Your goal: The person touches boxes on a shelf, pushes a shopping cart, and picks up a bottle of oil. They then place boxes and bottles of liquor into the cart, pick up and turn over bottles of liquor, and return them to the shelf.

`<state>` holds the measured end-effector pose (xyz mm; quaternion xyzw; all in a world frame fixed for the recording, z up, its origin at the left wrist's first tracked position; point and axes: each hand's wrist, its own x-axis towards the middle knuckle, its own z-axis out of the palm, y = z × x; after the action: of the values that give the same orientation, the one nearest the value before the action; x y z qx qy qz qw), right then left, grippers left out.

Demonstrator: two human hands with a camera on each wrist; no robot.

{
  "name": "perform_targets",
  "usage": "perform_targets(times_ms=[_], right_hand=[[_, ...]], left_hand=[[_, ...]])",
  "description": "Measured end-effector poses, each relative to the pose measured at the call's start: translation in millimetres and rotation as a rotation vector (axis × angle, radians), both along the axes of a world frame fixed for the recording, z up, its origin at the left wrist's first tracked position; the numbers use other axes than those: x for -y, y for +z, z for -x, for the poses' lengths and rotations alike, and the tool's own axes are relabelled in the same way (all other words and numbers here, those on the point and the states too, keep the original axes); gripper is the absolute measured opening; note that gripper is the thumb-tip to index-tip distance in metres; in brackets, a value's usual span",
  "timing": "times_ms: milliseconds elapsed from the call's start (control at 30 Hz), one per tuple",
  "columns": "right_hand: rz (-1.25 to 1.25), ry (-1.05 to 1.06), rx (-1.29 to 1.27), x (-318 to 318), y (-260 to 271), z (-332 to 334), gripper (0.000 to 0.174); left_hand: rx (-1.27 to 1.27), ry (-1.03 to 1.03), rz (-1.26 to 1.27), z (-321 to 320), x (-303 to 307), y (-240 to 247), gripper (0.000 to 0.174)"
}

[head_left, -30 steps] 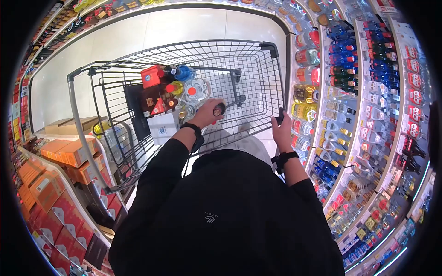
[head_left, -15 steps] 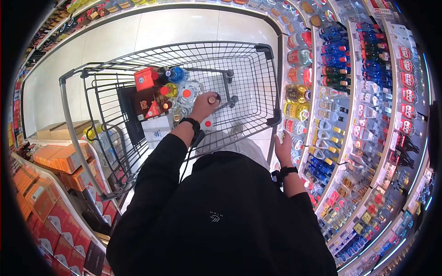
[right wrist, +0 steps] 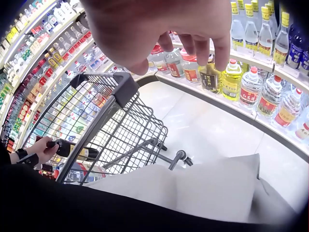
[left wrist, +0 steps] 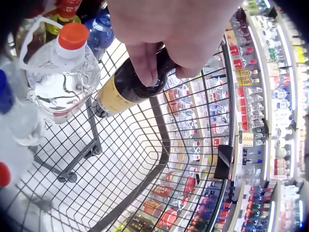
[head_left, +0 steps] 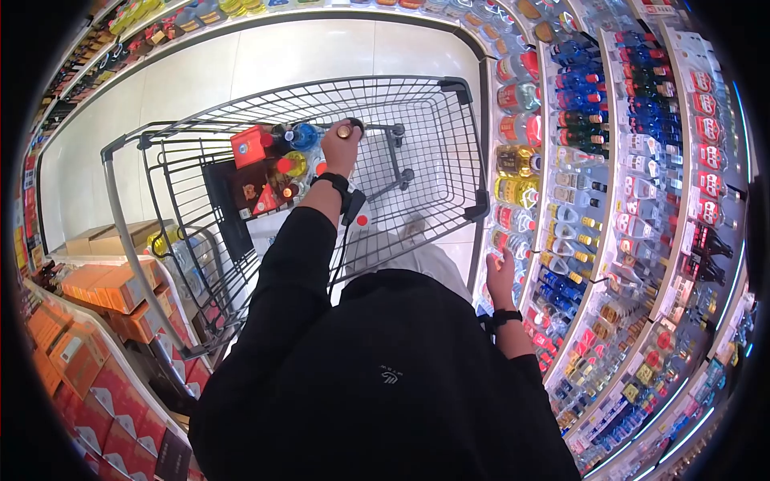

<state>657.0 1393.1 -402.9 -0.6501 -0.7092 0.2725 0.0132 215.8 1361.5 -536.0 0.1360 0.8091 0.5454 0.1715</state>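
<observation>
My left hand [head_left: 341, 152] grips a dark bottle by its neck over the shopping cart [head_left: 476, 207]. In the left wrist view this bottle [left wrist: 120, 94] is tilted, with a yellow label on its lower part. Close beside it stands a clear plastic jug [left wrist: 63, 79] with an orange-red cap and a white handle. My right hand [head_left: 500, 275] hangs off the cart's near corner, holding nothing. The right wrist view shows that hand [right wrist: 159, 36] with its fingers loosely bent, the shelf bottles behind them.
Grouped toward the cart's handle are a red box [head_left: 248, 146], a blue bottle [head_left: 303, 137], a yellow oil-like bottle [head_left: 296, 164] and a brown box. Shelves of bottles [head_left: 589, 120] curve along the right. Stacked orange boxes [head_left: 104, 282] stand at the left by the cart handle [head_left: 124, 216].
My left hand has moved the dark bottle farther from my body, toward the cart's far side. My right hand has let go of the cart corner and drawn back a little.
</observation>
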Motion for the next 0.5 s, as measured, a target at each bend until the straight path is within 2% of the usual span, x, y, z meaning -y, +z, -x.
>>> perform_targets(times_ms=[267, 367, 500], right_hand=[[0.015, -0.1, -0.022, 13, 0, -32, 0.054], [0.057, -0.126, 0.024, 15, 4, -34, 0.054], [0.058, -0.141, 0.005, 14, 6, -35, 0.055]], left_hand=[[0.085, 0.149, 0.142, 34, -10, -25, 0.03], [0.11, 0.185, 0.148, 50, -14, -53, 0.028], [0.152, 0.211, 0.179, 56, -16, -54, 0.027]])
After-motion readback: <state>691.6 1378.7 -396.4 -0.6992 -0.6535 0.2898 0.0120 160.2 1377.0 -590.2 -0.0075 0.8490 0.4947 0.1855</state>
